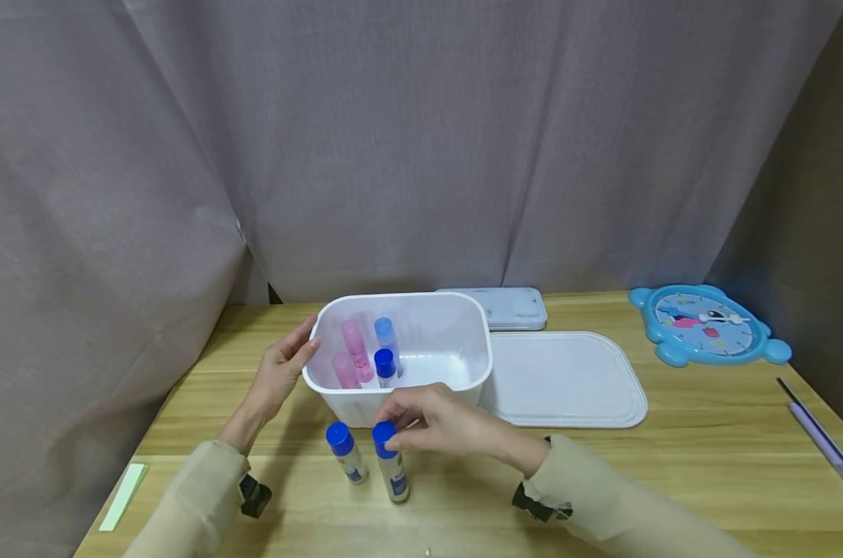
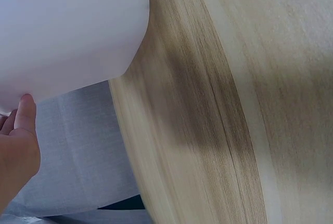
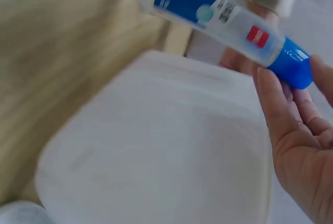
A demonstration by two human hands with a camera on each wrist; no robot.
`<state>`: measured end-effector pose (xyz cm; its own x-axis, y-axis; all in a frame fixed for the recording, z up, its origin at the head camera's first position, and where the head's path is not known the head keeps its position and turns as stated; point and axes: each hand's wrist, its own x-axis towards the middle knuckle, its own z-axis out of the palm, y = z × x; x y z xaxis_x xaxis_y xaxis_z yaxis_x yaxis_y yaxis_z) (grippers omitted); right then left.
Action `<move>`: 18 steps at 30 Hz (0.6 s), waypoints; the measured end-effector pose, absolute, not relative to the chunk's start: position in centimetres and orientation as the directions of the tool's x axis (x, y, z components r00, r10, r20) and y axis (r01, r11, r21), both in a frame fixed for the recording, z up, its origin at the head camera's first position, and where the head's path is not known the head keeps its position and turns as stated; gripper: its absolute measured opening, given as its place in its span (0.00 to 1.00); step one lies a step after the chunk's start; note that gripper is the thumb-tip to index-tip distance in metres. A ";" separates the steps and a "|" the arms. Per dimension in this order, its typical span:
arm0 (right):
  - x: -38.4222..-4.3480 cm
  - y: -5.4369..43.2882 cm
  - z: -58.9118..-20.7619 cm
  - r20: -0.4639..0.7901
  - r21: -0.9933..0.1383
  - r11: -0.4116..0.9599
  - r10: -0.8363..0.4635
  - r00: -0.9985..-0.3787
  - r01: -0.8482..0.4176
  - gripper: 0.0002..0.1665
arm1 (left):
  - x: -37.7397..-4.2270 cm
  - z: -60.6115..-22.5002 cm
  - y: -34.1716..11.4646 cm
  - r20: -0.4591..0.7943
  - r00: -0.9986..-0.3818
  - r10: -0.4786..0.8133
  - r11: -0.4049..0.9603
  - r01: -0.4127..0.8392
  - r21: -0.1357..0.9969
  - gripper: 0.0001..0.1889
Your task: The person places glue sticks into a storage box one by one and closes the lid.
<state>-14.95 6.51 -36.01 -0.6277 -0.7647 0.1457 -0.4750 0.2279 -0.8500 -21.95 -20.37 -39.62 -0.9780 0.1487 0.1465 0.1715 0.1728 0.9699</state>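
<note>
While the glue stick (image 1: pixel 397 474) is near-upright just outside the white bin's (image 1: pixel 355 407) six o'clock, the right hand (image 1: pixel 431 419) pinches its blue cap (image 1: pixel 381 437), presumably for control, and the left hand (image 1: pixel 280 369), fingers unclenched, touches the nine-o'clock rim (image 1: pixel 307 366), apparently to steady it.

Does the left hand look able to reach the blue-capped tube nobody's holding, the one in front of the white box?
Probably yes: only bare table seems to lie between the left hand and the unheld tube, though it would first have to leave the white box.
</note>
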 end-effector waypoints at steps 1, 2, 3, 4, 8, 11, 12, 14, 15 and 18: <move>-15.0 6.7 -35.7 0.146 -0.861 0.221 -0.755 -0.639 -0.458 0.11 | -21.9 -39.6 -20.4 0.149 -0.978 0.148 0.172 0.173 0.970 0.27; -15.1 7.0 -35.2 0.145 -0.869 0.220 -0.742 -0.654 -0.443 0.11 | -21.9 -39.6 -20.4 0.150 -0.977 0.149 0.171 0.175 0.969 0.27; -15.2 7.3 -34.6 0.151 -0.874 0.214 -0.733 -0.663 -0.435 0.11 | -21.9 -39.6 -20.3 0.152 -0.977 0.148 0.171 0.176 0.969 0.27; -15.4 7.6 -34.0 0.154 -0.883 0.207 -0.721 -0.676 -0.422 0.11 | -22.0 -39.6 -20.3 0.152 -0.977 0.148 0.171 0.177 0.969 0.27; -16.4 9.1 -31.1 0.186 -0.920 0.145 -0.656 -0.732 -0.364 0.11 | -22.0 -39.7 -20.3 0.144 -0.979 0.145 0.178 0.169 0.969 0.27; -17.6 10.3 -29.4 0.226 -0.943 0.072 -0.580 -0.783 -0.325 0.13 | -22.0 -39.7 -20.3 0.136 -0.980 0.142 0.180 0.161 0.970 0.27; -18.0 10.7 -28.9 0.238 -0.946 0.056 -0.549 -0.801 -0.320 0.13 | -22.0 -39.7 -20.3 0.134 -0.981 0.141 0.180 0.158 0.971 0.27; -18.9 11.3 -28.3 0.257 -0.951 0.030 -0.479 -0.839 -0.308 0.14 | -22.0 -39.7 -20.3 0.130 -0.982 0.139 0.179 0.154 0.972 0.27; -19.3 11.6 -28.0 0.263 -0.951 0.032 -0.440 -0.859 -0.308 0.14 | -22.0 -39.7 -20.3 0.129 -0.982 0.139 0.176 0.153 0.972 0.28; -20.6 12.1 -28.0 0.277 -0.948 0.055 -0.346 -0.896 -0.314 0.14 | -21.9 -39.7 -20.2 0.127 -0.982 0.141 0.170 0.151 0.974 0.28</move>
<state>-20.59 12.08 -28.02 -0.8964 -0.3460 0.2771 -0.3142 0.0549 -0.9478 -21.94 -20.25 -39.71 -0.9818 0.1412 0.1271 0.1505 0.1698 0.9739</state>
